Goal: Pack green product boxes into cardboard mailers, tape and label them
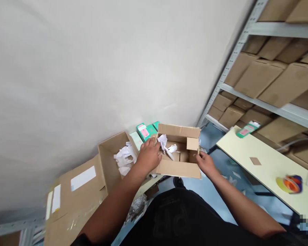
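An open cardboard box (179, 169) is held up in front of me with its flaps spread. Crumpled white paper (172, 148) lies inside it, mostly toward the left. My left hand (149, 155) grips the left edge of this box, fingers over the rim. At the opposite side, my right hand (205, 162) pinches the right edge. Just left of my left hand stands a larger open carton (111, 153), with torn white paper (125, 159) in it. Behind my left hand are several green boxes (146, 131), partly hidden.
A big cardboard carton (79, 194) with white labels fills the lower left. On the right, a pale table (242, 150) bears a green box (248, 129), a cardboard scrap (255, 161) and tape rolls (290, 183). Metal shelving (261, 99) holds many cartons. Scraps litter the blue floor (210, 136).
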The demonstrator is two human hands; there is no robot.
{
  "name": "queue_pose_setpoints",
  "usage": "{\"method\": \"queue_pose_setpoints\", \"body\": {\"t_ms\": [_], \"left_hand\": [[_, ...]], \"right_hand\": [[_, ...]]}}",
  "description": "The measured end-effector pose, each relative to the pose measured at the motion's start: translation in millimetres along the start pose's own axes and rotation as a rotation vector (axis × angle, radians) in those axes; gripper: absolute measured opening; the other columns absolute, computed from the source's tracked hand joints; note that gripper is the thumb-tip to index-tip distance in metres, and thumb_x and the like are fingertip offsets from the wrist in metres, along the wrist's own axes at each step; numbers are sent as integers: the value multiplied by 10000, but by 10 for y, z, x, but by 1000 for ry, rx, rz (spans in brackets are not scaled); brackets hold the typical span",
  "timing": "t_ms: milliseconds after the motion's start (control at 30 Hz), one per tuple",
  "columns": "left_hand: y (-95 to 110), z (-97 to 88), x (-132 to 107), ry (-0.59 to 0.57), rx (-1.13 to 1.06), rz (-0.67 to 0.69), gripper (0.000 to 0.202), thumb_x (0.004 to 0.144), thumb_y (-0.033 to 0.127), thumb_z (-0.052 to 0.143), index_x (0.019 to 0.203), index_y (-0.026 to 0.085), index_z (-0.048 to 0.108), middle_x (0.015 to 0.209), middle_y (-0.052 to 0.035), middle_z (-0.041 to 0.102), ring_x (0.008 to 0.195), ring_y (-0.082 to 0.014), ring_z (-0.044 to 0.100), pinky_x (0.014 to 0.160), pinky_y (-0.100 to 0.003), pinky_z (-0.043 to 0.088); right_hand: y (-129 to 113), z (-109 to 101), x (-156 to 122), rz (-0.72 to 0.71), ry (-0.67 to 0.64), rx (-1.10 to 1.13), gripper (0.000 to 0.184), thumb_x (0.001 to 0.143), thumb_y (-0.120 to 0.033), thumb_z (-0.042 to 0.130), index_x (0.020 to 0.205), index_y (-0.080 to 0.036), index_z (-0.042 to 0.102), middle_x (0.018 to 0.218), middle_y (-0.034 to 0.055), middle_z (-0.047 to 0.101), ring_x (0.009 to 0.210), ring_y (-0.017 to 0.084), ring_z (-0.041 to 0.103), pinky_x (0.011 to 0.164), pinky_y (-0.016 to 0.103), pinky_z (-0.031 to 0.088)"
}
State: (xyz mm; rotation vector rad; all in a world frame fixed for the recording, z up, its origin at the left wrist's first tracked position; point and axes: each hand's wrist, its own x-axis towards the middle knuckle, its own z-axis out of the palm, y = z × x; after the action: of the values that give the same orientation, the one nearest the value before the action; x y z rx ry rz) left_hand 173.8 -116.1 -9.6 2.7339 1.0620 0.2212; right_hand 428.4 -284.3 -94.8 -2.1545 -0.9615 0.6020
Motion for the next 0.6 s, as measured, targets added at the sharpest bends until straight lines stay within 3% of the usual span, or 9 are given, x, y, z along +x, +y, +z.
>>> {"method": "queue_pose_setpoints", "body": {"t_ms": [100,233,300,400,500,600], "left_hand": [[124,131,31,-47,-25,117,478,871,294,663,1347,266,632,1610,-129,383,1493,-403,286,1183,-557,305],[485,338,158,-138,-1,226,596,866,331,676,1444,243,555,1505,-182,447,1371,-391,408,1105,-514,379],[737,481,247,-179,43,236,604,858,352,683,1435,221,561,1362,-194,523,1269,-384,464,1034,-499,419],[1148,732,397,-202,131,251,426,860,371,671,1247,194,682,1220,-188,558,1207,-385,472,971,-492,435],[1580,977,570,-221,139,339,305,854,372,676,1090,189,739,1219,-183,562,1233,-379,459,992,-492,424],[2060,1198,757,-230,53,423,280,845,370,692,1060,199,746,1307,-182,547,1313,-376,433,1064,-493,399]], "right_hand": [[175,-98,-361,54,58,21,318,883,-421,464,868,-191,682,852,56,751,833,246,659,696,281,420],[483,-264,-777,130,107,18,302,890,-399,450,828,-197,667,852,63,754,867,261,666,709,285,425],[648,-363,-935,154,129,9,297,897,-396,452,829,-200,665,835,61,750,855,257,664,695,282,414],[912,-559,-1079,185,177,-12,294,906,-399,463,854,-202,674,853,65,752,846,247,662,691,278,399],[1232,-839,-1126,250,237,-28,291,911,-405,471,851,-205,673,850,70,747,838,239,660,687,276,383],[1640,-1207,-1128,309,273,-3,300,913,-419,465,782,-214,641,783,58,718,803,236,652,666,279,368]]}}
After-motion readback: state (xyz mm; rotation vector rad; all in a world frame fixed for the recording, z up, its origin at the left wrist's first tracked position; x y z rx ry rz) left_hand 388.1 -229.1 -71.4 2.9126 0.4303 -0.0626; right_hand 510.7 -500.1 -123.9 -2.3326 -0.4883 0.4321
